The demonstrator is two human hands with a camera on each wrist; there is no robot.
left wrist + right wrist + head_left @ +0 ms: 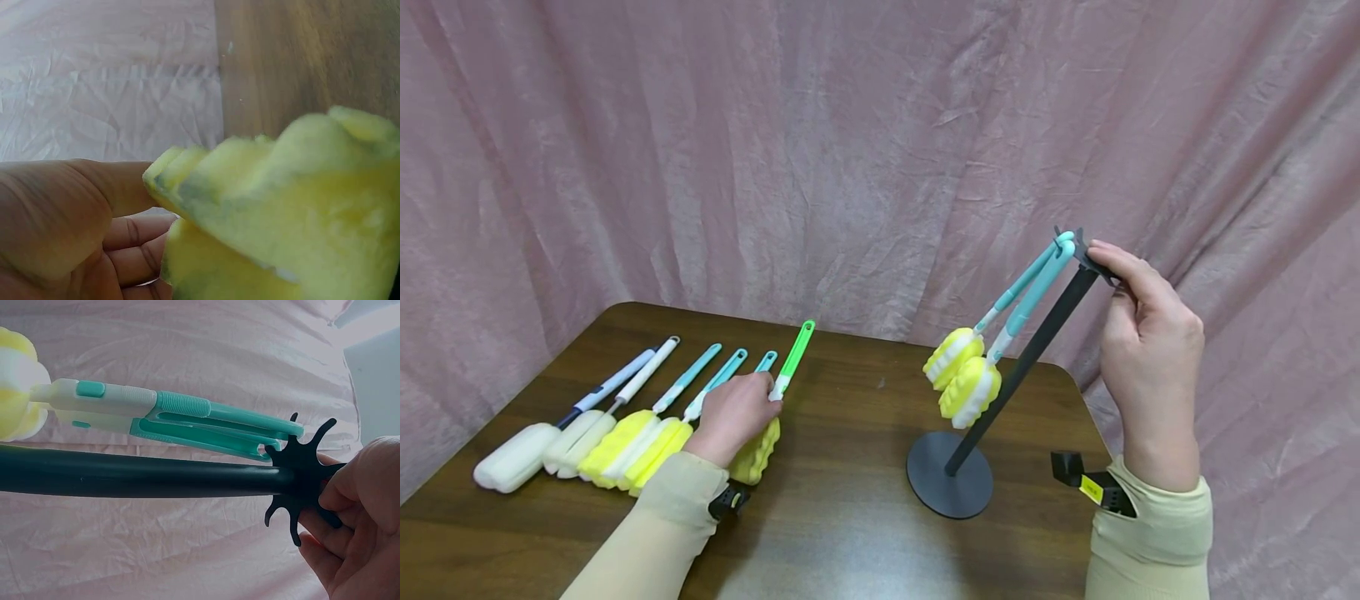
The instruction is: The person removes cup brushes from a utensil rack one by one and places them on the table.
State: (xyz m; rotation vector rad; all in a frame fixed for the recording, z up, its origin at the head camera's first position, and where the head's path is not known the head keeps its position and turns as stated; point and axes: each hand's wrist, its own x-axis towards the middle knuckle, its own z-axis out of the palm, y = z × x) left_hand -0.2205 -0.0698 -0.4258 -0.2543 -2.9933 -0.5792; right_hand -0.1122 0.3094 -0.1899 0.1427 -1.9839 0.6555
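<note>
My left hand (737, 417) grips a green-handled sponge brush (795, 358) near its neck, over the right end of a row of brushes. Its yellow sponge head (300, 200) fills much of the left wrist view and hides part of the fingers. On the other side, my right hand (1153, 342) pinches the black hook top (306, 459) of a stand between thumb and fingers. Two sponge brushes with turquoise handles (1037, 283) hang from its hooks, their yellow-and-white heads (970, 392) pointing down. The stand's dark pole (1030, 358) appears slanted.
On the left of the brown table (842, 500) lie more brushes: a white sponge brush with a blue handle (617, 379), one with a white handle (651, 367), and several yellow-and-white ones with turquoise handles (692, 371). The stand's round base (940, 492) sits on the right. A pink curtain (850, 167) hangs behind.
</note>
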